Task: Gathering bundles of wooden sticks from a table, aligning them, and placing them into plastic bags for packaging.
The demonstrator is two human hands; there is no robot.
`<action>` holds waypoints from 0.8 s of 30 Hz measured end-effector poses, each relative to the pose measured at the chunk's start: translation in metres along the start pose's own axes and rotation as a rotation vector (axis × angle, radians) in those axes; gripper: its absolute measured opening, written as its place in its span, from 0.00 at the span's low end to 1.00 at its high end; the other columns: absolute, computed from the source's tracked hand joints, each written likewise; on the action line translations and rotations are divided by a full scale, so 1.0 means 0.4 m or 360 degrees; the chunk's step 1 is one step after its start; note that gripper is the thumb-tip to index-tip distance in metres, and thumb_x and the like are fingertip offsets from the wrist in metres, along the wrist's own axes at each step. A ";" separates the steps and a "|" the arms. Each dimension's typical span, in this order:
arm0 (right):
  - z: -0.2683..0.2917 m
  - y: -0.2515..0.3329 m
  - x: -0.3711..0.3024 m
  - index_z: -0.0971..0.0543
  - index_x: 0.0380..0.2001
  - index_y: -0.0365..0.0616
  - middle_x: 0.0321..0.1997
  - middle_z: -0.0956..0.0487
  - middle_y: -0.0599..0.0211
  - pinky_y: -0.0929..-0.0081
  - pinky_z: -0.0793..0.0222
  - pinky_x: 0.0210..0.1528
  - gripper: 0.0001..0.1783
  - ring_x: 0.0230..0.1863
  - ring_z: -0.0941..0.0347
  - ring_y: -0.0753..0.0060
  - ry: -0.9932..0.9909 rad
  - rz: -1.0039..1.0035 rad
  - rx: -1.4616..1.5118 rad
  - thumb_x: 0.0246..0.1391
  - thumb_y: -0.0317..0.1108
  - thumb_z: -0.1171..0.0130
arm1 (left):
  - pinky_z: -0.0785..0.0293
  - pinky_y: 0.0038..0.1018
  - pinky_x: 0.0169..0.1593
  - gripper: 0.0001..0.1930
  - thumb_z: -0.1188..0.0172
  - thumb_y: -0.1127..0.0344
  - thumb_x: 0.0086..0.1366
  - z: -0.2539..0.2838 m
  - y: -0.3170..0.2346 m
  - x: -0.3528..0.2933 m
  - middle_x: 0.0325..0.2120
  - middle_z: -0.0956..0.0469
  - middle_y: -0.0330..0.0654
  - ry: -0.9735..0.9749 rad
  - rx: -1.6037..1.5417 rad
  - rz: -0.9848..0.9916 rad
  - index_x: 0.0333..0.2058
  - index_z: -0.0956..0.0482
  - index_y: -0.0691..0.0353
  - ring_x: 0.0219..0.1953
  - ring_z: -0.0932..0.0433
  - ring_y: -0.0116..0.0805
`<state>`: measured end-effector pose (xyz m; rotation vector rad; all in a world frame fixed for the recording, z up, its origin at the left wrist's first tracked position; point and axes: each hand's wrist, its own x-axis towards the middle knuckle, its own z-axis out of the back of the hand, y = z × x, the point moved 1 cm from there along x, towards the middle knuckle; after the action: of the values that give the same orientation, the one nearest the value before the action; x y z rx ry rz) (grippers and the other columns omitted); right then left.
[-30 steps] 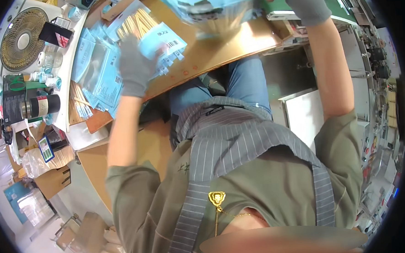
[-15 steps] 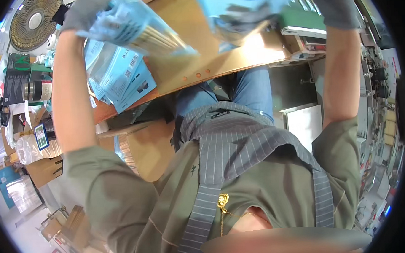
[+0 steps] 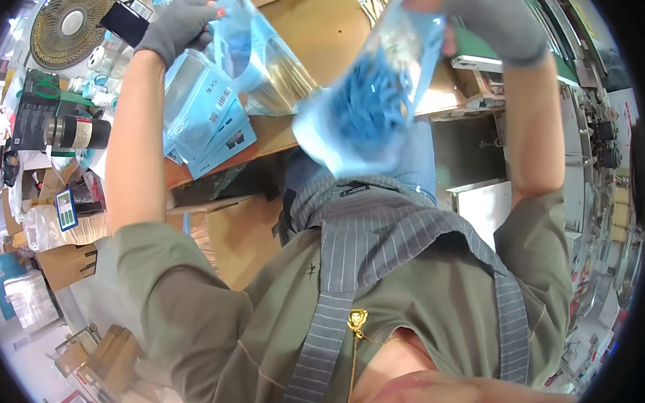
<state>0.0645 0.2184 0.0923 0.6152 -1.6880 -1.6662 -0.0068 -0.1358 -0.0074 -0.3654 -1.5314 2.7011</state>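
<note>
My left hand, in a grey fingerless glove, grips the upper edge of a blue plastic bag. Thin pale sticks show through that bag's clear lower part, near the table edge. My right hand, gloved the same way, is closed on the top of a second clear-and-blue bag. This one hangs tilted toward my lap and is blurred by motion. Inside it are many blue pieces, too smeared to name. Flat blue printed bags lie fanned out beside my left forearm.
The brown tabletop stretches ahead, with a bundle of pale sticks at its far side. Green-and-white boxes stand at right. A fan, a dark phone-like screen and a black flask are at left.
The right-hand bag has swung left and toward me, over the table edge. My left hand has moved right and slightly nearer, and its bag now hangs more upright.
</note>
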 end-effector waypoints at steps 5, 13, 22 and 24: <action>-0.087 -0.222 0.120 0.37 0.63 0.63 0.15 0.30 0.70 0.80 0.31 0.22 0.35 0.16 0.31 0.81 0.0268 0.0002 -0.1109 0.51 0.25 0.51 | 0.36 0.18 0.20 0.15 0.38 0.56 0.58 -0.073 -0.030 -0.030 0.19 0.31 0.32 -0.0047 -0.0156 -0.0054 0.30 0.25 0.63 0.18 0.32 0.19; -0.180 -0.214 0.185 0.28 0.54 0.47 0.25 0.24 0.64 0.72 0.30 0.39 0.25 0.31 0.25 0.72 0.0233 0.0056 -0.2540 0.50 0.38 0.46 | 0.35 0.15 0.25 0.16 0.43 0.54 0.62 -0.091 -0.014 -0.139 0.20 0.29 0.31 -0.0165 -0.0159 0.0068 0.35 0.24 0.64 0.19 0.33 0.17; -0.244 -0.084 0.216 0.23 0.26 0.36 0.17 0.27 0.68 0.80 0.34 0.24 0.08 0.20 0.31 0.81 0.0184 0.0096 -0.0520 0.48 0.29 0.49 | 0.31 0.28 0.50 0.41 0.26 0.56 0.43 -0.228 -0.049 -0.443 0.46 0.26 0.45 -0.0550 0.0011 -0.0597 0.55 0.32 0.64 0.48 0.27 0.32; -0.339 -0.071 0.255 0.22 0.24 0.38 0.18 0.27 0.70 0.83 0.35 0.24 0.08 0.22 0.31 0.83 0.0268 0.0431 -0.0774 0.48 0.28 0.50 | 0.27 0.24 0.44 0.30 0.33 0.62 0.54 -0.217 -0.029 -0.494 0.43 0.23 0.40 -0.0661 0.0022 -0.0342 0.54 0.30 0.63 0.41 0.25 0.25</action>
<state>0.0942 0.0502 0.0716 0.2676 -1.1292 -1.6864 0.2024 -0.0816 -0.0019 0.3659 -1.5228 2.7249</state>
